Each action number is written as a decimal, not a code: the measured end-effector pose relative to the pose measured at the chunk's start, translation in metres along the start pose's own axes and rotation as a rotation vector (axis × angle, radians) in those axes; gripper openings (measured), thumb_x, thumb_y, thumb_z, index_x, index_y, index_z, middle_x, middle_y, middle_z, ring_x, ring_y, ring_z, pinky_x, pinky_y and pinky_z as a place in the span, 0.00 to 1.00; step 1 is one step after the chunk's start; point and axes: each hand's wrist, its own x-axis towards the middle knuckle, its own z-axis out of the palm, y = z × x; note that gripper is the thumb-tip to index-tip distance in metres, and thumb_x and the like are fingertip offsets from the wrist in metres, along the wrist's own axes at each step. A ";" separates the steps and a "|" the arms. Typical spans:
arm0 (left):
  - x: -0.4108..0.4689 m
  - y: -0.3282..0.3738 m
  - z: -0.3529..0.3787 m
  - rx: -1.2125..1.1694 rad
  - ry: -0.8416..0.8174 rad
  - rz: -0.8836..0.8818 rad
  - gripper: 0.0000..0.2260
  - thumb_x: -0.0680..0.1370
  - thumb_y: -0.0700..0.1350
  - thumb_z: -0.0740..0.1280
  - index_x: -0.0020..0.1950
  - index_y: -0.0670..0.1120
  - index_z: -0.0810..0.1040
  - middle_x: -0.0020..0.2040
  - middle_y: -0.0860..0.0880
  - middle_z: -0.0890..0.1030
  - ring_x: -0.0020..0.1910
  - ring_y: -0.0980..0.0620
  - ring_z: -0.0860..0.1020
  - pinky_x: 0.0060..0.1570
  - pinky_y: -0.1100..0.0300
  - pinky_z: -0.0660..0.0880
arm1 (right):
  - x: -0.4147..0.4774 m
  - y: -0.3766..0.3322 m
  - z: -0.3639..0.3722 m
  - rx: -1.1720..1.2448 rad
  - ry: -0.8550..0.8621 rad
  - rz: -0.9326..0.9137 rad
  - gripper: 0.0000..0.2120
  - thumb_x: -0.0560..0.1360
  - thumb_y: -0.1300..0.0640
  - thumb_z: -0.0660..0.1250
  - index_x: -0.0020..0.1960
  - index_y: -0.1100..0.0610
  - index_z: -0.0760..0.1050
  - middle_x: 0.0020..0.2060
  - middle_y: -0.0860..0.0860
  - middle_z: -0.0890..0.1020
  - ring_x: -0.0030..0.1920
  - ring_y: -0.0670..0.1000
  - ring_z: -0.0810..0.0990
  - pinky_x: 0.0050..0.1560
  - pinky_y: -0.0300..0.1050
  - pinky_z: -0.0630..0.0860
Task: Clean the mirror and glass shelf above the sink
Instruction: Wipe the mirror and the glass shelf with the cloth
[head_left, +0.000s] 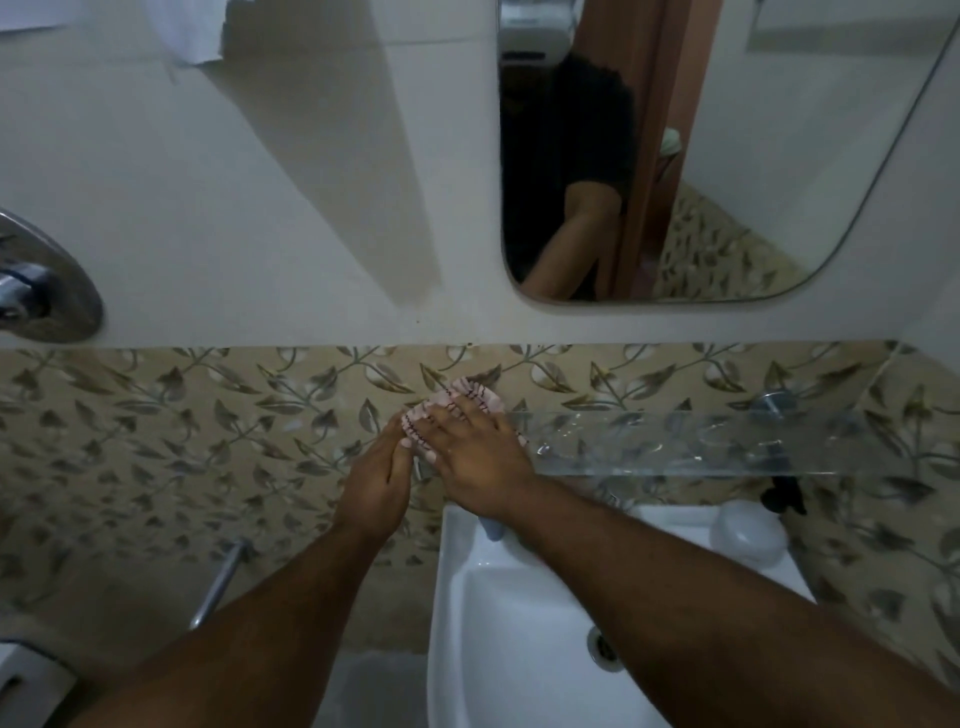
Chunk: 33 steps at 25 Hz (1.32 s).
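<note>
A clear glass shelf (691, 444) runs along the leaf-patterned tiles above the white sink (524, 613). A pale pink cloth (467, 397) with dark stitching lies on the shelf's left end. My right hand (475, 452) presses flat on the cloth with fingers spread. My left hand (376, 483) holds the shelf's left edge, its thumb against the cloth's side. The rounded mirror (727, 156) hangs on the wall above, reflecting a person's dark sleeve and arm.
A chrome tap fitting (41, 291) sticks out of the wall at far left. A white soap dish (748, 530) sits on the sink's back right corner, a dark object (784, 493) just above it. A metal pipe (221, 582) runs left of the sink.
</note>
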 end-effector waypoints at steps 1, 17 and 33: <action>0.000 -0.001 0.000 -0.007 -0.004 -0.001 0.24 0.85 0.49 0.55 0.79 0.45 0.75 0.76 0.49 0.78 0.76 0.53 0.75 0.78 0.55 0.68 | 0.001 -0.001 0.001 -0.019 0.005 0.008 0.27 0.85 0.44 0.52 0.84 0.42 0.55 0.84 0.45 0.58 0.85 0.55 0.48 0.81 0.65 0.45; 0.008 0.003 0.017 0.165 -0.046 0.005 0.30 0.82 0.50 0.54 0.83 0.40 0.68 0.83 0.41 0.68 0.84 0.43 0.64 0.84 0.48 0.58 | -0.079 0.103 -0.026 -0.128 0.074 0.231 0.32 0.79 0.48 0.55 0.83 0.42 0.54 0.84 0.47 0.58 0.85 0.54 0.48 0.82 0.64 0.44; 0.005 0.005 0.022 0.183 0.022 0.001 0.30 0.81 0.48 0.54 0.81 0.36 0.70 0.82 0.38 0.69 0.83 0.40 0.65 0.83 0.49 0.58 | -0.215 0.267 -0.083 -0.212 0.203 0.903 0.27 0.83 0.50 0.54 0.81 0.43 0.63 0.82 0.49 0.63 0.83 0.59 0.54 0.82 0.64 0.49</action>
